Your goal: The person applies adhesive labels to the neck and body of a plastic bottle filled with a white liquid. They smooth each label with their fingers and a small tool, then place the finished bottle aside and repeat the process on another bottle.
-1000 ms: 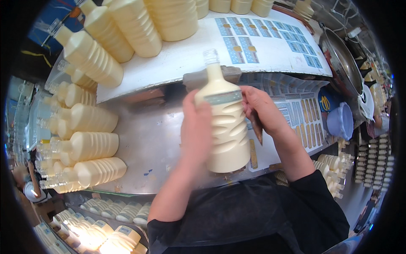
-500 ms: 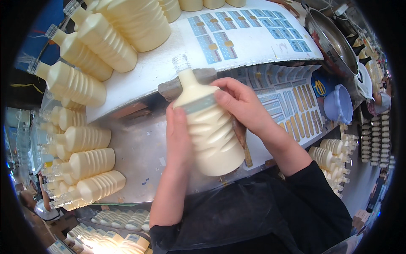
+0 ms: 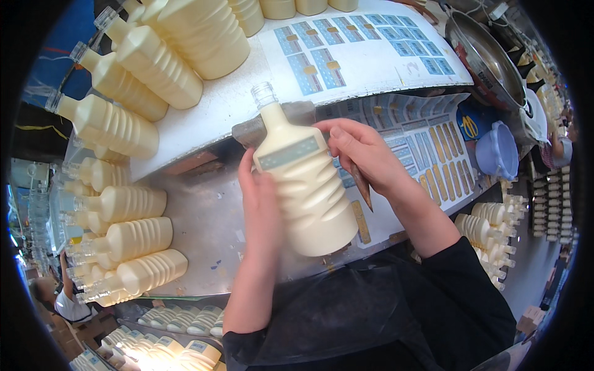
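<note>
A cream-coloured ribbed bottle (image 3: 312, 207) with a clear threaded neck lies tilted before me, its neck end resting on a grey block (image 3: 299, 114). Across its upper front runs a grey-blue dotted label strip (image 3: 288, 153). My left hand (image 3: 258, 201), slightly blurred, is closed along the bottle's left side. At the right shoulder of the bottle, the thumb and forefinger of my right hand (image 3: 362, 151) are close together near the label's end. A pointed brown stick-like tool (image 3: 361, 187) juts down from under that hand's curled fingers, its other end hidden.
Several similar bottles (image 3: 140, 240) lie stacked at the left, and others stand on the white raised board (image 3: 247, 74). Blue label sheets (image 3: 331, 67) spread over that board. Gold and blue strips (image 3: 447, 162) lie at the right, near a lilac bucket (image 3: 497, 151) and a metal pan (image 3: 486, 55).
My right thumb has lifted off the label and drawn back toward the forefinger, uncovering the strip's right end. The brown tool has swung out, its tip now pointing right and down.
</note>
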Action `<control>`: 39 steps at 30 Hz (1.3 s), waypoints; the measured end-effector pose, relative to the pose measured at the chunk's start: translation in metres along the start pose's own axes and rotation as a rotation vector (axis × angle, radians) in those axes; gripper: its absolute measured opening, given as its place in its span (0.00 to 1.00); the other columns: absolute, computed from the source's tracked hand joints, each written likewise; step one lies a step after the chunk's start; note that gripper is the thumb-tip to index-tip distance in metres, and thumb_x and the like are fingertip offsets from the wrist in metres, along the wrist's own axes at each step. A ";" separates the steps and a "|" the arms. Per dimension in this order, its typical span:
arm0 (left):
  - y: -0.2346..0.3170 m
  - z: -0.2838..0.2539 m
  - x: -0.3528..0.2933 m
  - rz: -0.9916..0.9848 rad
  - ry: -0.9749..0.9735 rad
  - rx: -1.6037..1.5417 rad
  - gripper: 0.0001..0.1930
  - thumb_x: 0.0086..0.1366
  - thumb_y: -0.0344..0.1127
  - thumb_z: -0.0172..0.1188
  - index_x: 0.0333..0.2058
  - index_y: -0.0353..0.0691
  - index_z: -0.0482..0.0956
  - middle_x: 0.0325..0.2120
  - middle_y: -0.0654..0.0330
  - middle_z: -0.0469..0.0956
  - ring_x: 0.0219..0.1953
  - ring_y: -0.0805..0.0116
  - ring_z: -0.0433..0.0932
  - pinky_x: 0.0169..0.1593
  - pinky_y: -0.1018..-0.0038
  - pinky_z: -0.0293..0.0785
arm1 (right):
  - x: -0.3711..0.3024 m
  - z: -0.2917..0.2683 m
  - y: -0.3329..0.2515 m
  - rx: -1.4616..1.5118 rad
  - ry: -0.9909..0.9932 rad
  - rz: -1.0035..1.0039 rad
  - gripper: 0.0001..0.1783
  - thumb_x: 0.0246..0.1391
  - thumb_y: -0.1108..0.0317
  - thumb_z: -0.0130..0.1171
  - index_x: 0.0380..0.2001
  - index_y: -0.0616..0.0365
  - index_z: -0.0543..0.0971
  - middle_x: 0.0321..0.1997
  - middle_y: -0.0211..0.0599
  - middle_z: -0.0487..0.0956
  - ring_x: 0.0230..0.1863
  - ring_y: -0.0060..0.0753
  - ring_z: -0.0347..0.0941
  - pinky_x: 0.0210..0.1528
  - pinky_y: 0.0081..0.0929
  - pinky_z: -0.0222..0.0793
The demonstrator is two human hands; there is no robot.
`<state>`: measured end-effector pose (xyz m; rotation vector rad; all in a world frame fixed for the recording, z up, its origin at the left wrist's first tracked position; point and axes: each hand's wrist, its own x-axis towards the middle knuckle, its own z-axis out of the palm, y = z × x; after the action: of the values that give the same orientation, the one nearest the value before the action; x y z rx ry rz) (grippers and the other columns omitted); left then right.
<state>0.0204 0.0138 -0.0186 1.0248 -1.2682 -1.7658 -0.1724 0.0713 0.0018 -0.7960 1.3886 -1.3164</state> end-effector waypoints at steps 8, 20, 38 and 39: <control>-0.007 0.000 -0.005 -0.032 -0.099 -0.134 0.38 0.69 0.40 0.61 0.72 0.35 0.54 0.65 0.51 0.68 0.66 0.60 0.70 0.69 0.63 0.66 | -0.016 0.005 0.001 -0.297 0.039 -0.193 0.21 0.66 0.72 0.52 0.59 0.68 0.77 0.53 0.44 0.83 0.55 0.30 0.78 0.58 0.27 0.72; -0.009 -0.006 -0.003 0.048 -0.253 -0.335 0.41 0.64 0.45 0.63 0.70 0.35 0.56 0.63 0.50 0.71 0.63 0.58 0.74 0.65 0.61 0.72 | -0.042 0.020 -0.019 -0.472 0.115 -0.373 0.22 0.62 0.70 0.56 0.58 0.68 0.77 0.38 0.51 0.79 0.40 0.53 0.78 0.43 0.40 0.73; -0.007 -0.003 -0.011 0.048 -0.211 -0.232 0.41 0.65 0.39 0.64 0.72 0.36 0.54 0.66 0.52 0.68 0.66 0.59 0.70 0.69 0.62 0.66 | -0.042 0.010 -0.011 -0.453 0.102 -0.387 0.21 0.65 0.75 0.53 0.60 0.68 0.77 0.40 0.40 0.80 0.39 0.27 0.76 0.45 0.26 0.71; -0.002 0.000 -0.013 0.041 -0.182 -0.225 0.40 0.64 0.36 0.63 0.71 0.37 0.55 0.65 0.52 0.69 0.65 0.60 0.71 0.68 0.63 0.67 | -0.039 0.009 -0.009 -0.406 0.103 -0.373 0.22 0.64 0.74 0.53 0.60 0.67 0.77 0.43 0.44 0.81 0.41 0.32 0.78 0.46 0.28 0.72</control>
<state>0.0260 0.0255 -0.0181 0.7199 -1.1560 -1.9537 -0.1550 0.1037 0.0200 -1.3259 1.6739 -1.3856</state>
